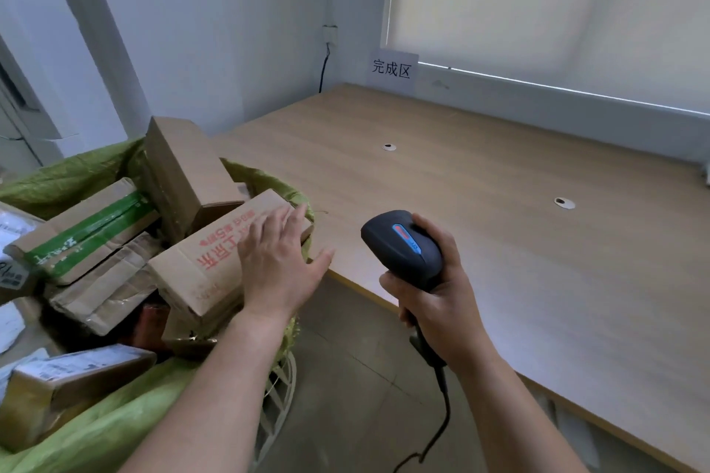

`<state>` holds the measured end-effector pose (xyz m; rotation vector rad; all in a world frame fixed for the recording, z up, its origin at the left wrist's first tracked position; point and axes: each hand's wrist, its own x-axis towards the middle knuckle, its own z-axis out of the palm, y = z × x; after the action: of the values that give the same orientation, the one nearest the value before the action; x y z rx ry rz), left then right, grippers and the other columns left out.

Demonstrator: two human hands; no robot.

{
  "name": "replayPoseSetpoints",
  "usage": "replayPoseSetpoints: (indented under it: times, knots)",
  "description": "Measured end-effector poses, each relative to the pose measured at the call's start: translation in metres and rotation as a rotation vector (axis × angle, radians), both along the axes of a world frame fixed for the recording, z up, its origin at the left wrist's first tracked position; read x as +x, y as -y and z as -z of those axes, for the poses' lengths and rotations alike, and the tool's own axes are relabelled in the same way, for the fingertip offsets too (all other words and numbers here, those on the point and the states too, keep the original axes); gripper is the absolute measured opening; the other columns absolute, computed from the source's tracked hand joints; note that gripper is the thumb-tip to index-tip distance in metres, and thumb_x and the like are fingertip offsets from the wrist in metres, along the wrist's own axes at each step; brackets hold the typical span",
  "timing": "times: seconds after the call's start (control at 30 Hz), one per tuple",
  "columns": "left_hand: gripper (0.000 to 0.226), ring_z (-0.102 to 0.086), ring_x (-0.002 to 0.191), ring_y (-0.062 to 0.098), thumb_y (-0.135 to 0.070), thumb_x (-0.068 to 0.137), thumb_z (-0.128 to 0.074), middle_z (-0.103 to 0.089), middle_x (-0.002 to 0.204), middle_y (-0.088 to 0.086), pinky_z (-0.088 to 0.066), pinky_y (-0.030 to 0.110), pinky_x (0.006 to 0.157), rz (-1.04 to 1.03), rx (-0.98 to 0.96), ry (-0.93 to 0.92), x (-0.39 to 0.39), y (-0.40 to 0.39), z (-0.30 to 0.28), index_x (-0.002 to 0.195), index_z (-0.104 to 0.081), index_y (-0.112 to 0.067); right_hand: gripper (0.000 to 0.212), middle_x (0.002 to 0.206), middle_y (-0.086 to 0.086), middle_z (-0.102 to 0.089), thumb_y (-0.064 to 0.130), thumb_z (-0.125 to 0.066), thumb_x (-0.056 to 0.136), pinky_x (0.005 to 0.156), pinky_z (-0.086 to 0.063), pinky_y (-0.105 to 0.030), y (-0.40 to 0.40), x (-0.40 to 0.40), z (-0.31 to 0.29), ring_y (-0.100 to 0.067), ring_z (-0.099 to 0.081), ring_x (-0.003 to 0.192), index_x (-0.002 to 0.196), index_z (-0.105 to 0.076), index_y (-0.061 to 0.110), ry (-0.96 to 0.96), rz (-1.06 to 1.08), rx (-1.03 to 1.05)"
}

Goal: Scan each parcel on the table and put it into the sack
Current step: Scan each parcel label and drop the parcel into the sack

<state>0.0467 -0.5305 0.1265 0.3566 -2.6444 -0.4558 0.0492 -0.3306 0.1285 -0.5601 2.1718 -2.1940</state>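
Observation:
A green woven sack at the left holds several cardboard parcels. On top lies a box with red print, and my left hand rests flat on its right end with fingers straight. A box with green tape and a tall plain box lie beside it in the sack. My right hand grips the handle of a black barcode scanner, held over the table's near edge. Its cable hangs down toward the floor.
The wooden table stretches right, with two cable holes and a white sign at the back wall. A white wire frame stands under the sack. Tiled floor lies between sack and table.

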Motion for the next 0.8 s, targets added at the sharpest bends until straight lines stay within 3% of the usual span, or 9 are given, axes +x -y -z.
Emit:
replayPoseSetpoints:
  times: [0.4,0.63,0.8]
  knots:
    - [0.072,-0.025,0.137,0.024,-0.045,0.086,-0.061,-0.033,0.151,0.002,-0.023,0.039,0.109,0.278,0.086,-0.056,-0.013,-0.107,0.004,0.148,-0.031,-0.025,0.068,0.111,-0.002,-0.061,0.013,-0.072,0.071,0.048,-0.045,-0.027,-0.097,0.028,0.001,-0.017,-0.050,0.053,0.126,-0.050,0.047,0.009,0.231,-0.006]
    - [0.071,-0.025,0.137,0.023,-0.044,0.087,-0.061,-0.031,0.152,0.000,-0.023,0.037,0.109,0.382,0.107,-0.051,-0.002,-0.210,-0.002,0.148,-0.030,-0.026,0.067,0.108,0.005,-0.062,0.016,-0.071,0.071,0.050,-0.046,-0.027,-0.189,0.053,-0.008,-0.013,-0.053,0.056,0.124,-0.049,0.051,0.004,0.303,0.011]
    - [0.070,-0.025,0.137,0.022,-0.044,0.087,-0.060,-0.030,0.152,-0.001,-0.023,0.038,0.109,0.458,0.115,-0.030,0.007,-0.292,0.000,0.148,-0.029,-0.028,0.067,0.115,0.002,-0.059,0.015,-0.071,0.072,0.051,-0.047,-0.027,-0.266,0.071,-0.011,-0.014,-0.052,0.057,0.128,-0.048,0.044,-0.006,0.381,-0.010]
